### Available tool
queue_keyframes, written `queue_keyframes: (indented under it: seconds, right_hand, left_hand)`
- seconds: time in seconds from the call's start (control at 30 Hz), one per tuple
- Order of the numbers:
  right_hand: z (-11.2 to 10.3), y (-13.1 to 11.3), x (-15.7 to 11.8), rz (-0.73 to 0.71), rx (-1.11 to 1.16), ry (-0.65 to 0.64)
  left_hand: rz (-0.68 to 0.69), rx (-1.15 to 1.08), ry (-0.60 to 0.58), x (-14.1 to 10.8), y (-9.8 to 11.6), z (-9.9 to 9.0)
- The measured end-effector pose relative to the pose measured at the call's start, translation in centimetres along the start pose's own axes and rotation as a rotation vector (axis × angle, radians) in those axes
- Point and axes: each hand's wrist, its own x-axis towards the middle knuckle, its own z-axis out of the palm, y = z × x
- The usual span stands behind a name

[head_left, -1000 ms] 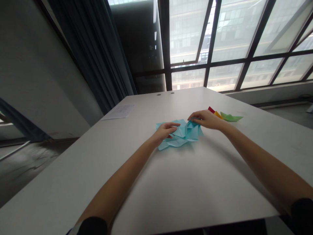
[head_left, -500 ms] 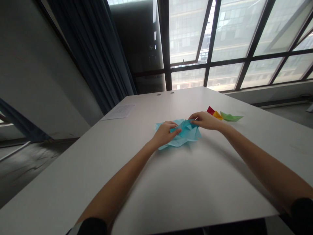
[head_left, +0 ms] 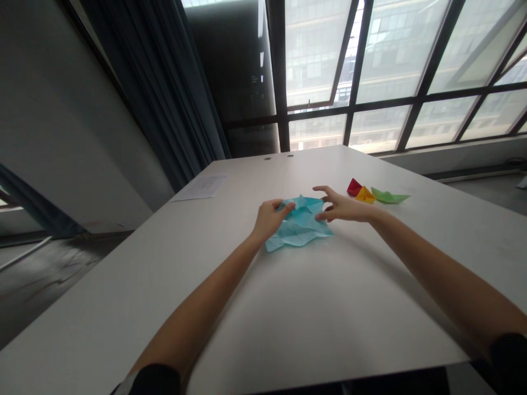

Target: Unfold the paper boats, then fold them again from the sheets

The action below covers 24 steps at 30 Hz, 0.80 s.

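"Paper, blue and creased: where is it spread?"

"On the desk. Its left side is pinched and partly hidden by the left hand; the right hand is held open, fingers spread, thumb at the right edge."

"What is placed around?"

"Red boat, yellow boat and green boat beyond the right wrist; a sheet farther left."

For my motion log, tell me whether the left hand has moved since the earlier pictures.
Yes: the left hand has shifted slightly left, away from the green folded paper, which stayed put.
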Motion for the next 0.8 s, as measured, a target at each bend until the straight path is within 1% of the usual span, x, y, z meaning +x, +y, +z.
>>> queue_keyframes:
  seconds: [0.1, 0.17, 0.37, 0.47, 0.6, 0.7, 0.8]
  right_hand:
    - [0.3, 0.2, 0.2, 0.017, 0.063, 0.046]
    - [0.2, 0.3, 0.3, 0.017, 0.060, 0.050]
    - [-0.8, 1.2, 0.4, -0.014, -0.054, 0.044]
    - [-1.5, 1.7, 0.4, -0.023, -0.062, 0.047]
    - [-2.5, 1.5, 0.0, -0.042, -0.012, 0.035]
    - [-3.2, 1.3, -0.4, -0.064, 0.040, -0.017]
    - [-3.8, 1.4, -0.5, -0.076, 0.055, -0.069]
  left_hand:
    - [-0.034, -0.024, 0.001, 0.0, 0.2, -0.1]
    - [-0.075, -0.068, 0.014, 0.0, 0.2, -0.1]
    - [-0.293, -0.337, 0.098, 0.4, -0.2, 0.0]
    - [-0.370, -0.410, 0.110, 0.5, -0.6, -0.2]
    - [-0.418, -0.442, 0.080, 0.7, -1.2, -0.8]
    - [-0.471, -0.479, 0.035, 0.9, -1.6, -1.1]
    - [-0.512, -0.571, 0.006, 1.0, -1.7, -1.2]
